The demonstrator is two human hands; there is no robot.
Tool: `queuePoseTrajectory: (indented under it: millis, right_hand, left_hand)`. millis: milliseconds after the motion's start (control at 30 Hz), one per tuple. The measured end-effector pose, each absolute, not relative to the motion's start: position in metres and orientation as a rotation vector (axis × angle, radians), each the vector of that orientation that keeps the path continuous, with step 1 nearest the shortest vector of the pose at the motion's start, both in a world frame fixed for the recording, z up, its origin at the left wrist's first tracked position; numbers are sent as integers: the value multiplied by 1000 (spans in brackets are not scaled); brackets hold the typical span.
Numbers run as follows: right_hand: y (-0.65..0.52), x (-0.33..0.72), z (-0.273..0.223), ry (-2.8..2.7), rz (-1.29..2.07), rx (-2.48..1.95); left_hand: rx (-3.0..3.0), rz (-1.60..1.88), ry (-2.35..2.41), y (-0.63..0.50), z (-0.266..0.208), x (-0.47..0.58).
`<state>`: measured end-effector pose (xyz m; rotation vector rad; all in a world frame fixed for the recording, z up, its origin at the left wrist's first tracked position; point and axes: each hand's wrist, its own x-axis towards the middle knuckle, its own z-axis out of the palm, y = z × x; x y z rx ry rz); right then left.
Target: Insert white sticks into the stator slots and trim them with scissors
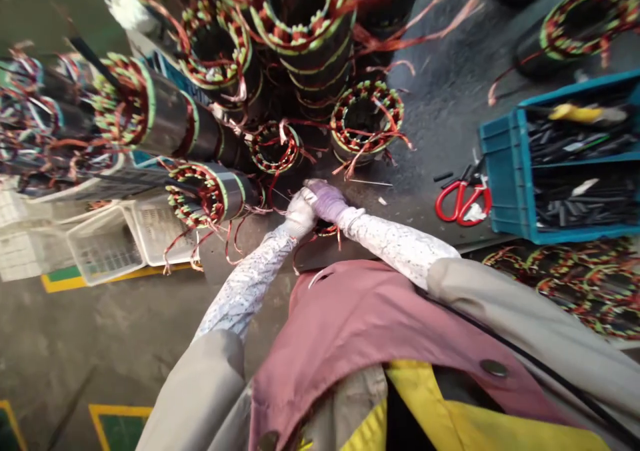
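Note:
My left hand (301, 212), in a white glove, and my right hand (327, 201), in a purple one, are pressed together at the near edge of the dark bench. Both are closed, and the fingers are mostly hidden, so what they grip does not show. Just below them part of a motor stator (328, 230) with copper-red windings peeks out. Beyond my hands stand a small stator (274, 148) and a wider stator (367, 121), with loose red lead wires. Another stator (195, 194) lies on its side to the left.
Red-handled scissors (463, 201) lie right of my hands, beside a blue divided bin (507, 171) of short black tubes. Stacked stators (305, 44) rise at the back. White plastic crates (105, 238) stand at left; more stators (575, 278) sit at lower right.

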<state>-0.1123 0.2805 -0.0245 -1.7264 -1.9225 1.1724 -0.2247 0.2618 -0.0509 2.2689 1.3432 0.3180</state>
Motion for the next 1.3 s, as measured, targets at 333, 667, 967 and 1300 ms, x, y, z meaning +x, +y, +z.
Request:
queuePoseTrajectory:
  millis: [333,667,967,1300]
  right_hand:
    - [204,-101,5,-2859,861,-1721]
    - [253,-129,121,-2549,710,-1790]
    - [354,-206,100,-2975,213,-1522]
    - [224,-18,27,-1657,698,-2271]
  left_hand:
    - [1800,902,1460,165,-21,-269]
    - [1258,1153,1675,127,-14,-305]
    - [1328,1067,1476,142,-15,-285]
    - [2030,1186,1266,254,102,-220]
